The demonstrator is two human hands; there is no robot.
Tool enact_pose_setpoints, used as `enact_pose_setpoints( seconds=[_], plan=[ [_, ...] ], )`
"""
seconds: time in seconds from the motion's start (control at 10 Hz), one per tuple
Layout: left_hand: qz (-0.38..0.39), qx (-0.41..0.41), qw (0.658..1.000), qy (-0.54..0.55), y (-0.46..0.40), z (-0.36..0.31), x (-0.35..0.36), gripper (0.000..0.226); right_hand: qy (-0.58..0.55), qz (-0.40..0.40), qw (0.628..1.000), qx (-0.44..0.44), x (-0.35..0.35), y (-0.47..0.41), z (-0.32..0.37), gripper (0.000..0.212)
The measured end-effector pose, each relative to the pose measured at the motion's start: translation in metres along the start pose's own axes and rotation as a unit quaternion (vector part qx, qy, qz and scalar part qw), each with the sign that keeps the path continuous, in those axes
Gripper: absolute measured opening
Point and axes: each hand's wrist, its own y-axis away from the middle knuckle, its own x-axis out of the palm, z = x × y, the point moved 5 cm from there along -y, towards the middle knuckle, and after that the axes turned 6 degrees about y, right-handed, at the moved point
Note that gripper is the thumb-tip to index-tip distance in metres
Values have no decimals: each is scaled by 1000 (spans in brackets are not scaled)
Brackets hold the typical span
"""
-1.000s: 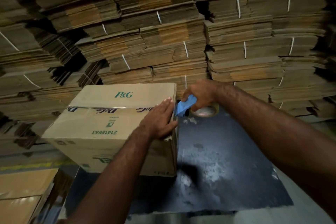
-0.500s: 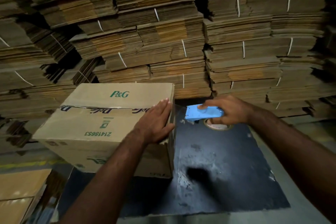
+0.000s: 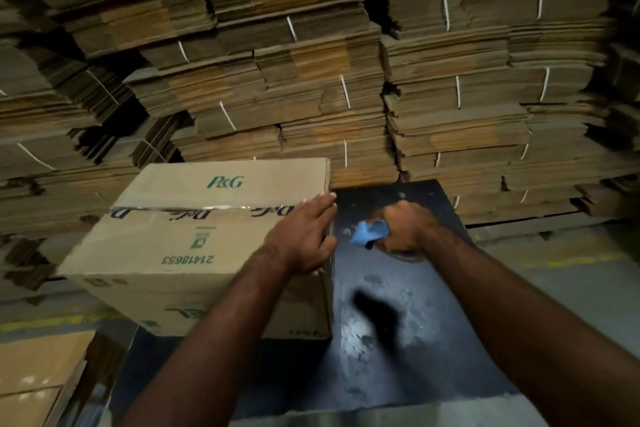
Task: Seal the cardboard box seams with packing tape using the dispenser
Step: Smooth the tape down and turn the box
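Observation:
A brown cardboard box (image 3: 180, 246) with green print stands on a dark table top (image 3: 398, 340). A glossy strip of tape (image 3: 207, 209) runs along its top centre seam. My left hand (image 3: 301, 236) lies flat on the box's right top edge, fingers spread over the end of the tape. My right hand (image 3: 408, 227) is just right of the box, closed around the blue tape dispenser (image 3: 369, 233). The tape roll under that hand is mostly hidden. The dispenser sits close to the box's right side, a little apart from it.
High stacks of flattened, strapped cardboard (image 3: 311, 80) fill the whole background right behind the table. Another flat brown carton (image 3: 38, 378) lies at the lower left. A grey floor with a yellow line (image 3: 571, 260) shows at the right.
My right hand with the dispenser has moved back in toward the box's right side and dropped lower. My left hand has stayed pressed on the box's right top edge.

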Motion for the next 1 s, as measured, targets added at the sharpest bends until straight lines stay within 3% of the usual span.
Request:
enact_pose_setpoints(
  seconds=[0.1, 0.2, 0.4, 0.5, 0.6, 0.7, 0.8, 0.9, 1.0],
  plan=[
    [14, -19, 999, -40, -11, -4, 1, 81, -63, -33, 997, 32, 21, 9, -5, 64],
    [24, -21, 998, -54, -24, -6, 2, 83, -135, -45, 985, 94, 58, 24, -7, 60],
    [22, -16, 999, -37, -26, -3, 6, 82, -136, -59, 961, 232, 156, 80, -4, 53],
    [25, -10, 999, -23, -25, -2, 7, 83, -152, 12, 933, 327, 193, 107, -3, 55],
    [26, 0, 1000, -16, -22, -1, 7, 82, -71, 55, 941, 325, 220, 117, 4, 56],
    [20, 8, 1000, -8, -18, 0, 10, 81, -140, 25, 945, 294, 221, 118, 12, 70],
    [16, 9, 1000, 9, -17, 1, 9, 79, -66, 34, 961, 265, 218, 114, 15, 72],
    [-12, 10, 999, 50, -14, 0, 3, 73, -24, 111, 962, 248, 191, 112, 19, 52],
    [-69, -29, 995, 73, -6, 3, -2, 65, -24, 51, 970, 234, 131, 100, 28, 45]
  ],
)
